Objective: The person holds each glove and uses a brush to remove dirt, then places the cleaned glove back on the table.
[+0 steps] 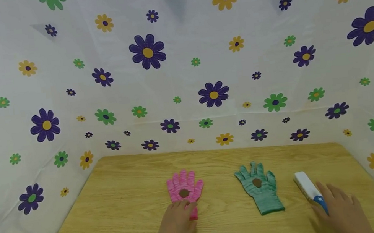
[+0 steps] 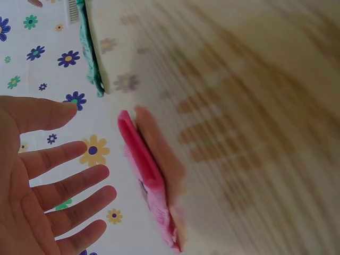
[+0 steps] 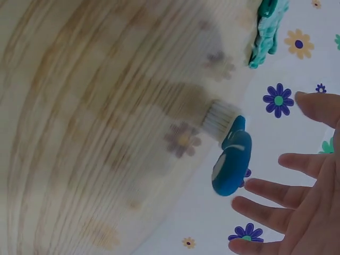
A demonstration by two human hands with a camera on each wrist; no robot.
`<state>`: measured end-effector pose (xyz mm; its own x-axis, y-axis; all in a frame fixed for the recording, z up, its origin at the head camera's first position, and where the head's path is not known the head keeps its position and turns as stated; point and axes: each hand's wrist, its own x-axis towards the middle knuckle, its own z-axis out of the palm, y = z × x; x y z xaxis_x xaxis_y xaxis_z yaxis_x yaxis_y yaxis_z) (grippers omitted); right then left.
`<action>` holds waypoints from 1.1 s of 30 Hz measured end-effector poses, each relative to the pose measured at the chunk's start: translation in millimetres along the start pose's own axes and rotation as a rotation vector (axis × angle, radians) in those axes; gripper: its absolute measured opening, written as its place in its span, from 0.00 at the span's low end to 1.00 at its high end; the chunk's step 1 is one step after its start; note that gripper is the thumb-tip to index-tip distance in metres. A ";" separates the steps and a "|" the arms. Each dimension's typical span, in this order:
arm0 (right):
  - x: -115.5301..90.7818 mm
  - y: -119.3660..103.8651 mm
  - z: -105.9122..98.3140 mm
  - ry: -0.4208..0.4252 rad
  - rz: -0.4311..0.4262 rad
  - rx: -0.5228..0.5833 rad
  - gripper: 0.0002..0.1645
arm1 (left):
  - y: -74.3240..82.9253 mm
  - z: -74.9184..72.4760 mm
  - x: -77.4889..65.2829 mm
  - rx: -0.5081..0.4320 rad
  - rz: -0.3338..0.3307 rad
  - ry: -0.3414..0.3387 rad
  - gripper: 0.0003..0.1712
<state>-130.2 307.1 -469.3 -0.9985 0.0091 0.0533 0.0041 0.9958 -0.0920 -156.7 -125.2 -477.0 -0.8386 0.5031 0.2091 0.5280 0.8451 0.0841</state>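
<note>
A pink knit glove [image 1: 185, 184] with a brown spot [image 1: 184, 193] on its palm lies flat on the wooden table. Above its cuff hovers my left hand [image 1: 176, 223], fingers spread and holding nothing; the left wrist view shows a gap between hand and glove [image 2: 146, 164]. To the right lies a green knit glove [image 1: 263, 190], also with a brown spot [image 1: 257, 182]. A brush [image 1: 302, 182] with a white back and blue handle rests bristles down at the far right. Over its handle [image 3: 232, 164] is my right hand [image 1: 344, 208], fingers apart and nothing in the grasp.
The wood-grain table [image 1: 130, 199] has its far edge against a white sheet [image 1: 176, 79] printed with purple, green and yellow flowers. The same sheet stands along the left and right sides.
</note>
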 end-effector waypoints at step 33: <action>4.1 7.7 11.9 -0.241 0.025 0.122 0.15 | -10.6 18.6 -0.6 0.059 0.041 -0.066 0.06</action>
<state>-135.0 313.7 -481.6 -0.9822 -0.0027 -0.1877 0.0374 0.9771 -0.2097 -164.3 -131.1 -496.1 -0.8245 0.5467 0.1460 0.5548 0.8318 0.0189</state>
